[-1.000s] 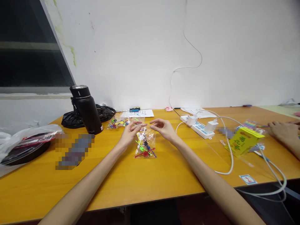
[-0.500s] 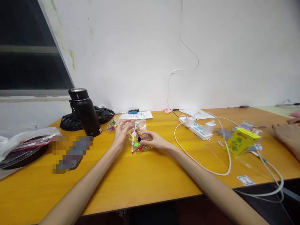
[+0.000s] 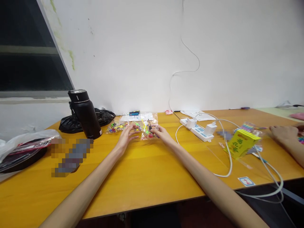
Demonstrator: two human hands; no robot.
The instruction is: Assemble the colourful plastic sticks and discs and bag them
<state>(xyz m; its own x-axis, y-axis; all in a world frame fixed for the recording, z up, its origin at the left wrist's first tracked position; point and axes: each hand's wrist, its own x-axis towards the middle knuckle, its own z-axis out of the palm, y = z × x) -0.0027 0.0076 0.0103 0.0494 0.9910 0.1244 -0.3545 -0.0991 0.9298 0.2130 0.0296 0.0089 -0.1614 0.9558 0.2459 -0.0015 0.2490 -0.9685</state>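
A clear plastic bag [image 3: 144, 135] of small colourful plastic parts lies toward the back of the table, in front of the wall. My right hand [image 3: 162, 135] is closed on its right edge, thumb and fingers by a black piece inside. My left hand [image 3: 126, 138] hovers just left of the bag with its fingers apart, holding nothing. Behind that hand lies a second clear bag [image 3: 114, 126] of similar coloured parts, partly hidden by my fingers. A white printed sheet [image 3: 144, 117] is behind the bags.
To the left stand a black bottle [image 3: 85, 117], a black plastic bag [image 3: 106, 116] and a blurred-out flat object [image 3: 73, 158]. On the right are a white power strip [image 3: 201, 134] with looping cables, a yellow box [image 3: 242, 144] and another person's hand [image 3: 283, 134].
The bag of parts has moved away from me and slightly right, with my right hand on it. My left hand has come off the bag. The other person's hand has shifted left.
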